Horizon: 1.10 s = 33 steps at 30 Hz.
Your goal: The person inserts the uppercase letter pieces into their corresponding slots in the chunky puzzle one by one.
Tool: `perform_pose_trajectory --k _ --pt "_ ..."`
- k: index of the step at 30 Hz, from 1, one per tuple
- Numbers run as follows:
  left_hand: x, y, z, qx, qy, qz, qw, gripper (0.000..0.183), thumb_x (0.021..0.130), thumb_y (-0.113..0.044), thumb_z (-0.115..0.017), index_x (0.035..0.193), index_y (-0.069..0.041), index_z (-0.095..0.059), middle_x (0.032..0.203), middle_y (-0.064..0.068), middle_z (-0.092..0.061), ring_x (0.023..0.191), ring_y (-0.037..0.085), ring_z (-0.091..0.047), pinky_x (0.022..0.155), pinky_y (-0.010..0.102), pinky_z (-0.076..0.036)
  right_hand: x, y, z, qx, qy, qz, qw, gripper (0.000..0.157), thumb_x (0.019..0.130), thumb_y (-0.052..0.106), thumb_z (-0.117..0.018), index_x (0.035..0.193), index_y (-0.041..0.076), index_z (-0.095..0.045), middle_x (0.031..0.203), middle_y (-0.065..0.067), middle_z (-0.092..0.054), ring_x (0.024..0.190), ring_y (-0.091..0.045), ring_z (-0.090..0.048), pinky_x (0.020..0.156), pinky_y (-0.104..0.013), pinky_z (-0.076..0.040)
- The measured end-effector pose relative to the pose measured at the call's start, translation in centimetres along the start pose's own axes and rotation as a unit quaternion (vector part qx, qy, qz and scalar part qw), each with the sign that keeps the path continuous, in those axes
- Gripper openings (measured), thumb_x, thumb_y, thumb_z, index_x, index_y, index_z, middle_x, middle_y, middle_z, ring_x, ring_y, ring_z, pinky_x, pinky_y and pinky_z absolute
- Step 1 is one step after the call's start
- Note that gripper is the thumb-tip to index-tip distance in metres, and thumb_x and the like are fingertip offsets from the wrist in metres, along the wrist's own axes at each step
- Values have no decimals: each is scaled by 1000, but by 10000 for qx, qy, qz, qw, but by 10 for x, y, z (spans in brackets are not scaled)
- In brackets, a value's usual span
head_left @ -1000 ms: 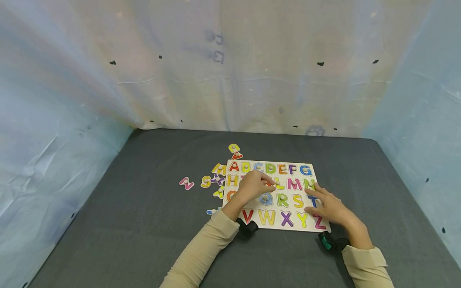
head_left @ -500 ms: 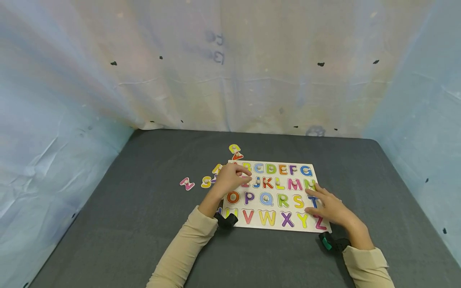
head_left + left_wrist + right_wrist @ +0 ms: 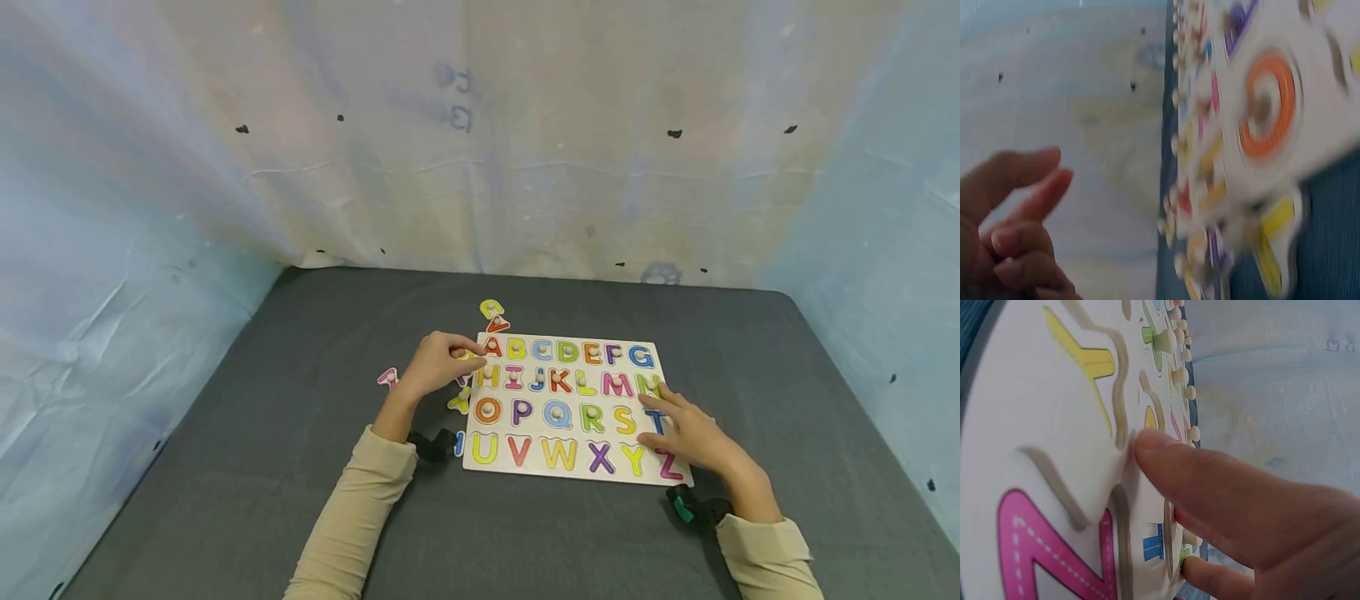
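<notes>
A white wooden alphabet board point(image 3: 517, 427) lies on the dark table. Knobbed letter pieces sit in its upper rows and in O, P, Q and R. The bottom row shows recesses without knobs. My left hand point(image 3: 435, 364) hovers at the board's left edge near A and H, with loosely bent fingers and nothing between thumb and index finger point(image 3: 1047, 159). It hides some loose pieces. A yellow Y piece point(image 3: 460, 400) shows just beside it. My right hand point(image 3: 693, 429) rests on the board's right side, fingers spread around T, thumb point(image 3: 1160, 440) touching the surface.
Beyond the board's upper left corner lie a red V piece point(image 3: 497, 323) and a yellow curved piece point(image 3: 491, 308). A pink piece point(image 3: 387, 377) sits farther left, partly covered. A blue piece point(image 3: 459, 443) lies against the board's left edge. Plastic sheeting point(image 3: 555, 167) surrounds the table.
My left hand has swept left from above the K to the board's left edge, uncovering the K piece with its knob. My right hand stays on the board.
</notes>
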<state>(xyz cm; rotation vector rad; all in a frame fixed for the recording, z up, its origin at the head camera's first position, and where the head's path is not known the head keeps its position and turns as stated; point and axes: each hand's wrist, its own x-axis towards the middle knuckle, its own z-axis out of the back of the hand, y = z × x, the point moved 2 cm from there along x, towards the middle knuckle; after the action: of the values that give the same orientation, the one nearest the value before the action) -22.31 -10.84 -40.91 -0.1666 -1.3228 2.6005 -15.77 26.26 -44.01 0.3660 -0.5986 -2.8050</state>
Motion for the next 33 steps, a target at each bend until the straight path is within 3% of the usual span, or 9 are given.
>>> perform_pose_trajectory --k 7,13,18,24,33 --pt "4 31 21 201 398 -10 9990 25 87 -22 -71 104 -4 -73 57 -2 -33 53 13 -30 58 25 -32 0 -3 -2 29 3 15 10000 73 83 38 -72 141 2 -46 151 -36 -26 134 -61 -26 95 -82 -22" --pt "5 56 38 376 448 235 9980 25 86 -21 -72 105 -5 -73 56 -4 -32 51 11 -26 58 26 -32 1 -3 -2 15 -15 4 10000 73 82 38 -73 140 2 -47 150 -36 -26 134 -61 -27 94 -82 -22" --pt "4 70 43 432 602 362 9966 24 85 -22 -74 103 -6 -74 54 -5 -30 49 10 -26 56 25 -31 1 -2 -1 72 57 -43 9999 74 82 39 -72 141 2 -46 151 -36 -24 134 -61 -25 95 -82 -21" --pt "4 80 42 482 740 504 9948 26 82 -24 -77 103 -8 -75 53 -6 -31 50 10 -26 53 24 -29 1 -2 0 105 65 -35 9999 74 83 38 -72 141 2 -45 151 -36 -24 135 -61 -24 96 -81 -20" --pt "5 82 40 692 920 685 9910 25 82 -23 -76 103 -8 -76 54 -7 -35 52 10 -29 54 25 -29 1 -4 1 183 64 37 9998 67 86 36 -69 141 3 -47 151 -36 -25 135 -61 -25 98 -78 -24"
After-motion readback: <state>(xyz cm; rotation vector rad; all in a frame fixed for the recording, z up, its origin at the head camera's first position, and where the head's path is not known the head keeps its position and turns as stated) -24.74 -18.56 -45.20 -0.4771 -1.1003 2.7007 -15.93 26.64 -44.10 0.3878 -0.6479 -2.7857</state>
